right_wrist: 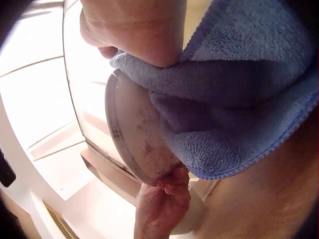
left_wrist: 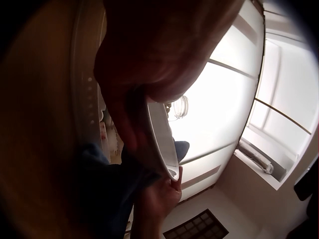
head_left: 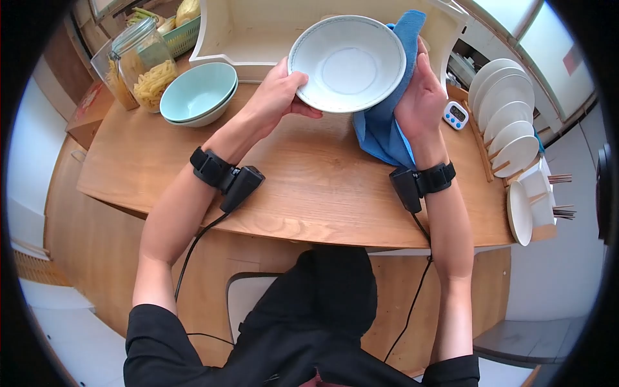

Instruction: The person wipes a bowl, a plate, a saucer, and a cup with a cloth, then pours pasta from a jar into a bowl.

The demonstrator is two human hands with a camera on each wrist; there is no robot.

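A white shallow bowl (head_left: pixel 348 64) with a thin patterned rim is held up over the table, its inside facing the head camera. My left hand (head_left: pixel 277 97) grips its left edge, thumb over the rim and fingers underneath. On the other side, my right hand (head_left: pixel 422 100) holds a blue cloth (head_left: pixel 380 135) against the bowl's right edge. In the right wrist view the cloth (right_wrist: pixel 234 99) covers part of the bowl's underside (right_wrist: pixel 137 124) and hangs below it in folds. The left wrist view is dark around the left hand (left_wrist: pixel 149 55).
Pale green bowls (head_left: pixel 200 93) sit stacked at left, by a glass jar of pasta (head_left: pixel 151 77) and a green basket (head_left: pixel 184 37). A cream bin (head_left: pixel 258 39) stands behind. At right are a white timer (head_left: pixel 455 115) and a rack of plates (head_left: pixel 509 122).
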